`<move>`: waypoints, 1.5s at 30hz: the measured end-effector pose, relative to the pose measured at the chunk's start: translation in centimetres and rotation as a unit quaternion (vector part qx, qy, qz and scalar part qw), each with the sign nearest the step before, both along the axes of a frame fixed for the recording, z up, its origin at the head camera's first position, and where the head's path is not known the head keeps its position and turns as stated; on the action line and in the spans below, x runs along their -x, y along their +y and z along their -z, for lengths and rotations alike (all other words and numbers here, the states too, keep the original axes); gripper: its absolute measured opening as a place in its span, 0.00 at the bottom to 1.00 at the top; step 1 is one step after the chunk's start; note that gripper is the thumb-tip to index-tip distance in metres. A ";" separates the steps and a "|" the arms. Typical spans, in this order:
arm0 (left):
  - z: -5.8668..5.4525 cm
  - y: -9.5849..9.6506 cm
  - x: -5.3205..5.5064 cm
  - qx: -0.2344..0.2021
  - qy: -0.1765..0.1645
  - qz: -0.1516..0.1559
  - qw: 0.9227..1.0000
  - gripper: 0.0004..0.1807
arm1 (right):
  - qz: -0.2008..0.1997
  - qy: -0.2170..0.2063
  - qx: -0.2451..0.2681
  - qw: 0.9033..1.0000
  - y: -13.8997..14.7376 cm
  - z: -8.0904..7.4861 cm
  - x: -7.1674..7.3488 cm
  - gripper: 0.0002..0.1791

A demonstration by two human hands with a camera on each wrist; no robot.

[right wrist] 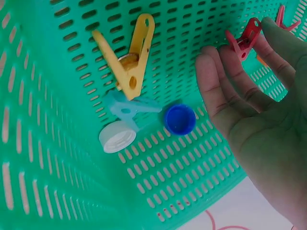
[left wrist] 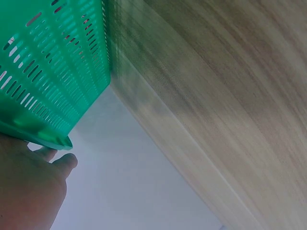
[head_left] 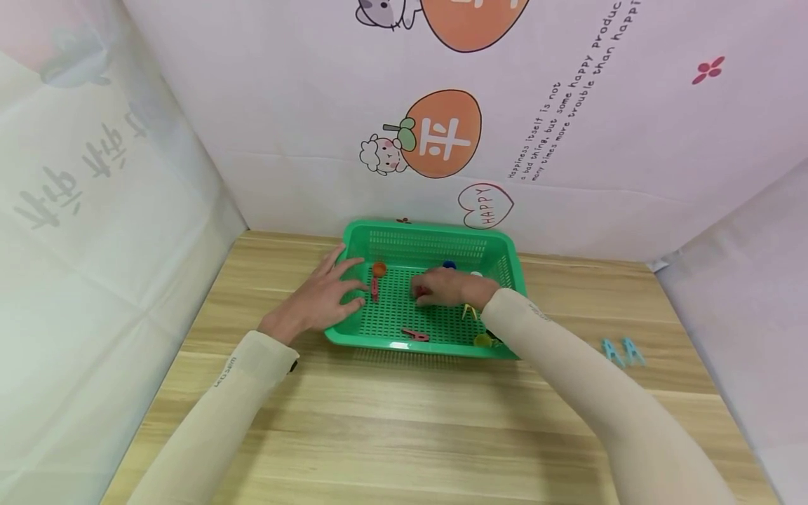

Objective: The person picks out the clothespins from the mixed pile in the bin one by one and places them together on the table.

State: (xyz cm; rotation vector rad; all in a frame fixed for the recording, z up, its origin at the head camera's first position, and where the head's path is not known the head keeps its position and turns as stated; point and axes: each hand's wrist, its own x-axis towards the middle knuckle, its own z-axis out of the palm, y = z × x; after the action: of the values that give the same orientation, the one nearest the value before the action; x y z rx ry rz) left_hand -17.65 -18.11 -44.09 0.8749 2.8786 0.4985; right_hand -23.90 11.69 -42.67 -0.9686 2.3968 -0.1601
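A green basket (head_left: 404,348) with slotted walls stands on the table. My left hand (head_left: 325,294) lies at its left rim, fingers spread and reaching over the edge. Inside the basket, my right hand (head_left: 442,286) pinches a red clothespin (right wrist: 243,40) between thumb and fingertips. Left of that hand are an orange bottle cap (head_left: 379,269) and a second red clothespin (head_left: 375,288); a third red clothespin (head_left: 415,335) lies near the front wall. In the right wrist view, a yellow clothespin (right wrist: 129,62), a light-blue clothespin (right wrist: 127,108), a white cap (right wrist: 117,136) and a blue cap (right wrist: 180,120) lie beside the hand.
Two light-blue clothespins (head_left: 623,352) lie on the wooden table (head_left: 410,428), right of the basket. A yellow cap (head_left: 482,341) sits in the basket's front right corner, partly by my right sleeve. Printed cloth (head_left: 303,140) hangs behind and at both sides.
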 end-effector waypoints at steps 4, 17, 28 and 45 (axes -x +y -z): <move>0.0 0.0 0.0 -0.001 0.000 0.001 1.000 0.22 | 0.001 0.007 -0.009 1.000 0.6 -0.5 0.0 0.11; 0.0 0.1 0.0 0.001 0.003 0.004 1.000 0.22 | 0.000 0.046 0.051 0.998 2.9 -2.3 -0.1 0.11; -0.1 0.2 -0.1 -0.004 0.008 0.005 1.000 0.22 | 0.013 0.067 0.092 0.993 4.1 -4.1 -0.6 0.13; -0.3 0.1 -0.3 0.001 0.006 0.004 1.000 0.23 | 0.027 0.122 0.190 0.974 7.6 -5.3 -2.6 0.12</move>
State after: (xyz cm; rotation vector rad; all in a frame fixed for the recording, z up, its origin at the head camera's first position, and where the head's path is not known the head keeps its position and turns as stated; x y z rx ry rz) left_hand -17.38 -18.01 -43.80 0.8915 2.8842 0.4906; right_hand -21.33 19.28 -37.38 -1.1499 2.6779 -0.5684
